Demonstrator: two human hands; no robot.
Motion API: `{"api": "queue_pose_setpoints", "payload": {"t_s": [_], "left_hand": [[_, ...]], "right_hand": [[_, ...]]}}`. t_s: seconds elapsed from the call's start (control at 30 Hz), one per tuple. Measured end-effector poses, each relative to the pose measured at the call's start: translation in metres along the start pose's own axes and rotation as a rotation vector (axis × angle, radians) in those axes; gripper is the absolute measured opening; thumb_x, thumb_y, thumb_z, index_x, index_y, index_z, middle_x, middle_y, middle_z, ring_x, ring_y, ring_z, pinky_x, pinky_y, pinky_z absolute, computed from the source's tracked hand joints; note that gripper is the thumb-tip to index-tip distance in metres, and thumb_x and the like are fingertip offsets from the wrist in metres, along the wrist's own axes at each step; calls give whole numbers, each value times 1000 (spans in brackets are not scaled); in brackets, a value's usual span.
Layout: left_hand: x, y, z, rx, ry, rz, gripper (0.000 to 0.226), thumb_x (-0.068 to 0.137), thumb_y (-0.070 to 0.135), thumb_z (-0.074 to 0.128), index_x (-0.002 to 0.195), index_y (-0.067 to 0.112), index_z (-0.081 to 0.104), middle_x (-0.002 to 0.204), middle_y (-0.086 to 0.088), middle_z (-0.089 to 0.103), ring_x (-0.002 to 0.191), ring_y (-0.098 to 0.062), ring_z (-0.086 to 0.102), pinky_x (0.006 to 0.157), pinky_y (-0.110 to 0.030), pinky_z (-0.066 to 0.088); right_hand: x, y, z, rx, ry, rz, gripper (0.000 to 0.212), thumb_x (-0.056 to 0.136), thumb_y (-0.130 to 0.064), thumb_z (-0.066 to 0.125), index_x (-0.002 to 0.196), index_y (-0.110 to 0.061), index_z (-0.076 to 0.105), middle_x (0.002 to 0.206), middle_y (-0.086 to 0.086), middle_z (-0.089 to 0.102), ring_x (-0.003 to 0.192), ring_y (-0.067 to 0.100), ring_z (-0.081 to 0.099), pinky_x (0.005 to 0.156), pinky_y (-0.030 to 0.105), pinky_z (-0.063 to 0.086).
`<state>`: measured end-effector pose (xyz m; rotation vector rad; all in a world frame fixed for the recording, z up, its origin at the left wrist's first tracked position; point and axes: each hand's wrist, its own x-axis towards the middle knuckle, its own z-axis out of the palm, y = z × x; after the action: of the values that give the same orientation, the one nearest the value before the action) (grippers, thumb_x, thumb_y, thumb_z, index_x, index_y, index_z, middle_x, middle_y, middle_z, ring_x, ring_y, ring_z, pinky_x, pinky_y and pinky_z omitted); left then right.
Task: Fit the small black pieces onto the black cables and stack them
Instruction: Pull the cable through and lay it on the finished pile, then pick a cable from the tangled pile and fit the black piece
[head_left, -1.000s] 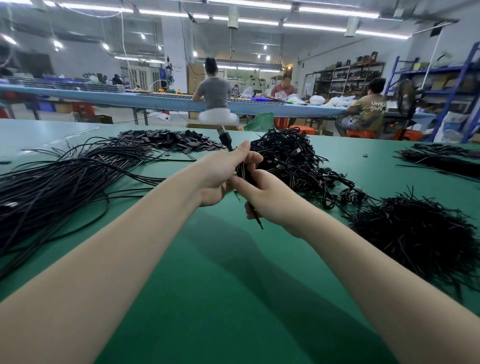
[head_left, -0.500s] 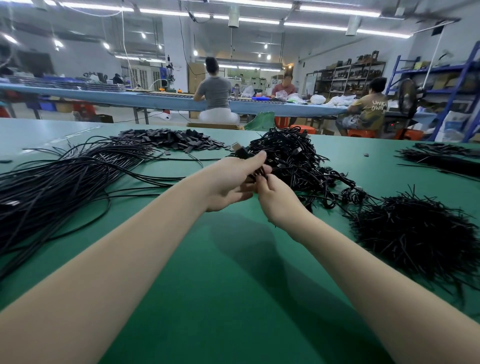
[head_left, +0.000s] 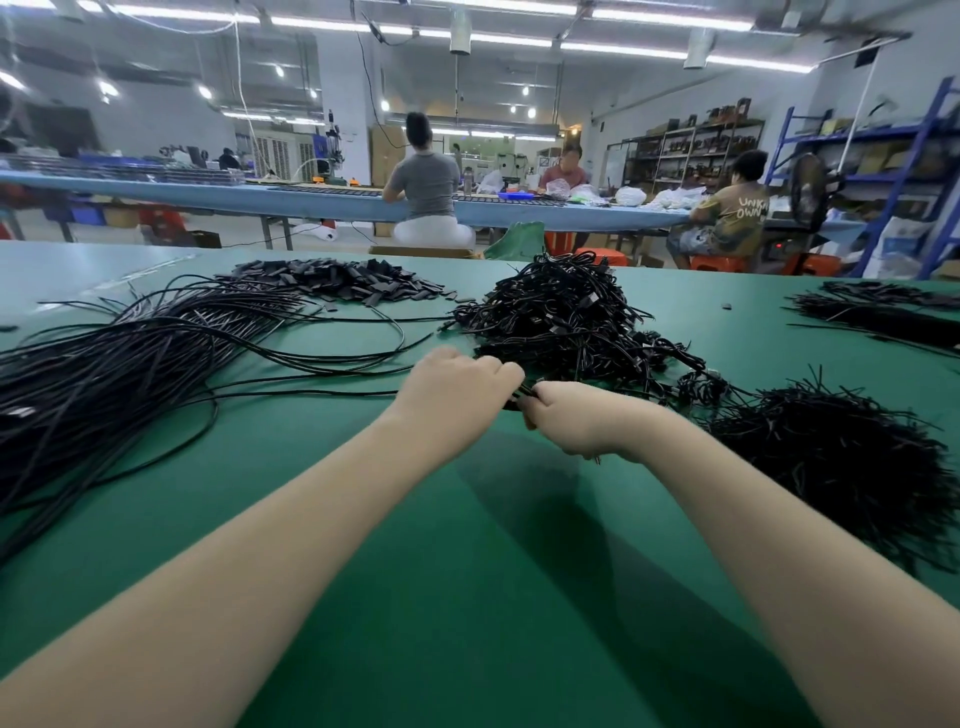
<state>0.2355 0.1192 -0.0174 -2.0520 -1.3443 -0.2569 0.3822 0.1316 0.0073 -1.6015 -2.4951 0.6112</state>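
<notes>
Just Before the Tangled Pile, Both Hands Meet

Near the tangled heap of finished black cables (head_left: 566, 317) on the green tabletop (head_left: 467, 597), the left hand (head_left: 457, 382) and right hand (head_left: 571, 421) curl their fingers (head_left: 506, 371) around one thin black cable (head_left: 523, 393) between them.

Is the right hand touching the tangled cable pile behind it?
Cannot tell. In the head view the right hand sits just in front of the tangled cable pile, and black strands run up to its knuckles, hiding any gap or contact.
</notes>
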Motion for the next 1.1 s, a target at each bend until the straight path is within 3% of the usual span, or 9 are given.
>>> {"api": "queue_pose_setpoints", "payload": {"t_s": [0.17,0.3,0.4,0.57,0.73,0.8,0.9,0.97,1.1], "left_hand": [[-8,10,12,-194,-89,-34,33,102,37,31,122,15,43,114,-4,57,102,-27,59,82,-35,40],[-9,12,16,-171,-45,-23,30,105,31,24,111,14,47,105,-4,59,95,-27,59,76,-34,37],[-14,21,10,-297,-7,-56,30,103,38,27,100,16,47,96,-5,61,86,-31,59,71,-38,38],[-12,28,0,-649,-219,-143,35,101,44,27,86,15,39,80,1,50,74,-27,51,65,-38,36],[0,30,1,-835,-176,-170,28,102,32,35,80,17,42,68,2,48,66,-27,48,60,-37,35],[-4,30,9,-849,-91,-263,30,102,34,35,74,22,34,66,3,46,66,-28,48,60,-38,35],[-15,24,24,-921,-38,-424,31,102,35,35,81,13,39,69,-2,52,68,-28,51,64,-42,40],[-16,19,29,-1069,-28,-530,35,102,38,34,87,7,42,72,-7,52,66,-24,48,65,-45,44],[-9,20,32,-1102,-23,-591,42,102,41,30,83,6,43,71,-4,48,64,-22,43,63,-39,38]], "right_hand": [[-2,12,-10,119,-144,22,31,103,-33,27,82,-15,42,72,2,36,53,16,34,49,26,33],[-7,17,-23,272,-277,7,31,102,-40,31,81,-19,41,66,-4,33,48,11,30,49,23,30],[-9,15,-32,-127,-249,-66,32,103,-38,28,83,-19,45,74,-1,42,57,14,41,52,25,35],[-14,20,-38,-665,-99,-343,32,105,-33,25,76,-22,33,76,-3,43,65,16,44,55,27,30],[-10,38,-51,-1229,298,-712,29,102,-41,24,104,-22,46,95,-5,56,83,20,62,67,30,37],[-6,42,-69,-1155,293,-623,36,98,-51,28,116,-26,46,109,-5,60,94,17,63,77,32,42],[-7,59,-113,-1051,233,-159,55,89,-65,40,131,-30,45,120,-5,60,101,16,61,79,34,49],[-10,79,-134,-969,167,90,53,90,-60,46,126,-23,56,117,-2,63,104,18,59,78,33,52],[-13,115,-128,-856,-99,296,57,92,-59,45,117,-12,66,113,1,68,96,16,62,89,28,50]]}}
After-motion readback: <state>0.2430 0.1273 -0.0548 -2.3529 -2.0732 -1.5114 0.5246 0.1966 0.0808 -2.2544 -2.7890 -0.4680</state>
